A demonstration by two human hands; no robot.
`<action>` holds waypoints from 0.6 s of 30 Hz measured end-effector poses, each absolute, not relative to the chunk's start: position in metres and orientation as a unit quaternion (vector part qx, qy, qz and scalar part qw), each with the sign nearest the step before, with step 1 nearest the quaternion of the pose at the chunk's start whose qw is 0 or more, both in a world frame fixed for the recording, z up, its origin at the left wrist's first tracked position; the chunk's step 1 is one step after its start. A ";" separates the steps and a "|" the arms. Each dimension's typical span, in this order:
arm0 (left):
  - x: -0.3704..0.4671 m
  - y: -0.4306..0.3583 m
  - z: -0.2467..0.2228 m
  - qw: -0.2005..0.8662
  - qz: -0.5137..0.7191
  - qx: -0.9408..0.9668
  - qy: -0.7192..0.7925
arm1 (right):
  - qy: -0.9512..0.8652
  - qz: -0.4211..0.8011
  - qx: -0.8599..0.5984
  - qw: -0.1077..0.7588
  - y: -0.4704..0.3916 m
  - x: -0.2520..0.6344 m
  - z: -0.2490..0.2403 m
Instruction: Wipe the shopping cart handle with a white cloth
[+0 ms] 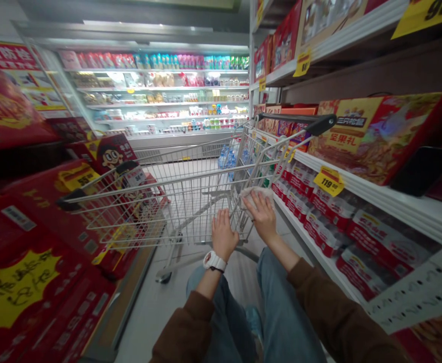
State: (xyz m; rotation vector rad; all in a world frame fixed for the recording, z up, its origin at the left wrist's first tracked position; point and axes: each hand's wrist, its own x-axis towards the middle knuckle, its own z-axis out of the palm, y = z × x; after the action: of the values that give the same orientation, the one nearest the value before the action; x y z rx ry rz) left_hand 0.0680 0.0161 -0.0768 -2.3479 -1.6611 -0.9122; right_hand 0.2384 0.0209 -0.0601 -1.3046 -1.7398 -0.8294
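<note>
A wire shopping cart (190, 194) stands sideways in front of me, its dark handle (296, 121) at the upper right. My right hand (261, 214) presses a pale, crumpled cloth (268, 193) against the wires at the cart's handle end, fingers spread over it. Just to the left, my left hand (224, 236), with a white watch (214, 261) on its wrist, grips the lower side of the basket. The undersides of its fingers are hidden. Through the wires the basket shows nothing inside.
Red gift boxes (35, 212) are stacked close on the left. A shelf (391, 196) on the right holds boxes, with packs of cans (330, 222) below and a dark phone (423, 170) near its edge. A lit refrigerated case (160, 136) spans the back.
</note>
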 end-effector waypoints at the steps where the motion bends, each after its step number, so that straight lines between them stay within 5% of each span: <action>1: 0.068 0.016 -0.076 0.061 -0.304 -0.777 -0.548 | -0.697 -0.320 -0.511 0.386 0.021 0.237 -0.072; 5: 0.069 0.018 -0.075 0.055 -0.306 -0.782 -0.540 | -0.737 -0.283 -0.502 0.352 0.007 0.230 -0.096; 13: 0.076 0.015 -0.078 0.041 -0.312 -0.780 -0.541 | -0.679 -0.279 -0.507 0.452 -0.004 0.234 -0.013; 18: 0.084 0.009 -0.077 0.023 -0.310 -0.783 -0.539 | -0.684 -0.287 -0.520 0.424 0.010 0.227 -0.029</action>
State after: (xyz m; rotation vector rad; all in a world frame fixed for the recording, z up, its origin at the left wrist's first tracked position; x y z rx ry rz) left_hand 0.0845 0.0093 -0.0765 -2.4238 -1.6698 -0.9600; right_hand 0.2266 0.0101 -0.0289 -1.3003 -1.7112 -0.7182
